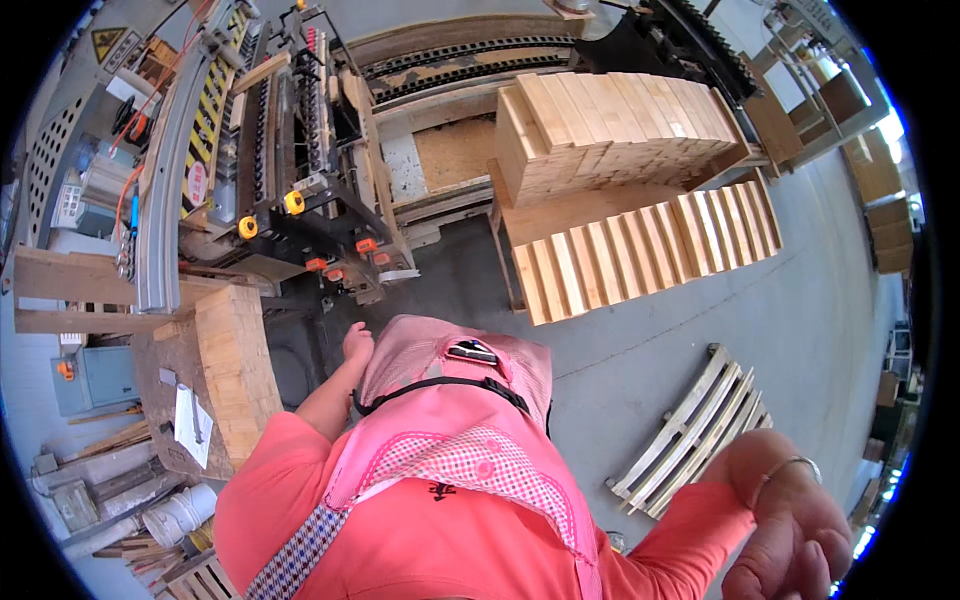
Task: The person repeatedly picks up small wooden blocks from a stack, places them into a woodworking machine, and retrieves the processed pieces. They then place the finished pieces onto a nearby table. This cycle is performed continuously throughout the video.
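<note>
Left hand (357, 342) hung empty near the block stack (238, 370), fingers seemingly curled, though small in view. Right hand (790, 525) spread open, holding nothing. Best squared up to stack before gripping.

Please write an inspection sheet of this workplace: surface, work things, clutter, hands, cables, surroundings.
Surface: grey concrete floor, bare around the person.
Work things: block of stacked boards on the bench at left, nearest the left hand; stacked boards on a platform ahead.
Clutter: papers on the bench; white bucket and wood scraps at lower left.
Hands: left hand low beside the bench, holding nothing visible; right hand open, empty, with a bracelet at the wrist.
Cables: orange cable on the machine.
Surroundings: empty pallet on the floor at right; more wood stacks at far right.
</note>
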Action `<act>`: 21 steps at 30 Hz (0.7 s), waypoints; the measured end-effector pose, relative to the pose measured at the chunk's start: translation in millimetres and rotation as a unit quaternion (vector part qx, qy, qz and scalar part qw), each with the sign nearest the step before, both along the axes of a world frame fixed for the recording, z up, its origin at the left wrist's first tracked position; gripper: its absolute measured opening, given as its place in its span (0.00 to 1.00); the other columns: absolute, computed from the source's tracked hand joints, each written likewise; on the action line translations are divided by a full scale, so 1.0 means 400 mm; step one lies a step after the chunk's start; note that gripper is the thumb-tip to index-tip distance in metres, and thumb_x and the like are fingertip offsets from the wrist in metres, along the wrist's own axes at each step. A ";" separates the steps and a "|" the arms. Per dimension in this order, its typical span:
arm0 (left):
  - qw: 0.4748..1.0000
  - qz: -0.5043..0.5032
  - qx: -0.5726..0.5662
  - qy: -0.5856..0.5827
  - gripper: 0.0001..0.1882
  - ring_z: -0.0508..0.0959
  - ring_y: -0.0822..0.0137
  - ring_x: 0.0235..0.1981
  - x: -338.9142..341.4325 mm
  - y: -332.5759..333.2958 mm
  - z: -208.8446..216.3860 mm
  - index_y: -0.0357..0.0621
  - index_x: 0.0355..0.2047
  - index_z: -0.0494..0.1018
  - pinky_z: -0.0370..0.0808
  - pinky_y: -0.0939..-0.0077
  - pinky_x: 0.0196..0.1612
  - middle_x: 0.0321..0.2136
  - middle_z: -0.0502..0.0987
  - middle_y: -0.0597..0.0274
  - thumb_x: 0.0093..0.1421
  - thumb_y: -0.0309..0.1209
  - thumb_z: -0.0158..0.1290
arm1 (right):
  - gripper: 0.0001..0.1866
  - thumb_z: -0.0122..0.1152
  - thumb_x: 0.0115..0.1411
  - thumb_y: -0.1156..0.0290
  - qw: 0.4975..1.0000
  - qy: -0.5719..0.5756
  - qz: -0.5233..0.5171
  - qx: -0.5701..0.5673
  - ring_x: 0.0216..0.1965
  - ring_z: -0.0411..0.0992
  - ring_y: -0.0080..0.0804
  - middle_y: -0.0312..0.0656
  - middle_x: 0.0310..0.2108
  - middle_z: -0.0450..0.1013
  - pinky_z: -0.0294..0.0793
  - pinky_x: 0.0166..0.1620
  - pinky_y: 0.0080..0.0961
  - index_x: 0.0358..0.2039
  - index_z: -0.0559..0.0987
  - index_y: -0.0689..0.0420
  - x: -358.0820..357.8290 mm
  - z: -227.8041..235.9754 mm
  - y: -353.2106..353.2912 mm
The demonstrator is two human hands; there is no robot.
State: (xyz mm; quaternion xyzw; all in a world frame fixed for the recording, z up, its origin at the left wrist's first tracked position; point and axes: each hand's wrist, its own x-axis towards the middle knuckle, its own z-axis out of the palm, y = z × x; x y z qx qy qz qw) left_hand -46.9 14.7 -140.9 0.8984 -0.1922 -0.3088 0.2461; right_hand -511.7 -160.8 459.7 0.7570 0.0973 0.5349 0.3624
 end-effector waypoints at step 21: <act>0.969 0.212 -0.078 0.102 0.21 0.74 0.65 0.25 0.055 0.214 0.117 0.37 0.47 0.65 0.74 0.72 0.26 0.29 0.73 0.57 0.50 0.18 0.45 | 0.04 0.52 0.50 0.73 0.523 0.088 -0.685 0.500 0.34 0.74 0.38 0.45 0.31 0.72 0.76 0.35 0.29 0.25 0.76 0.57 -0.316 -1.013 -0.687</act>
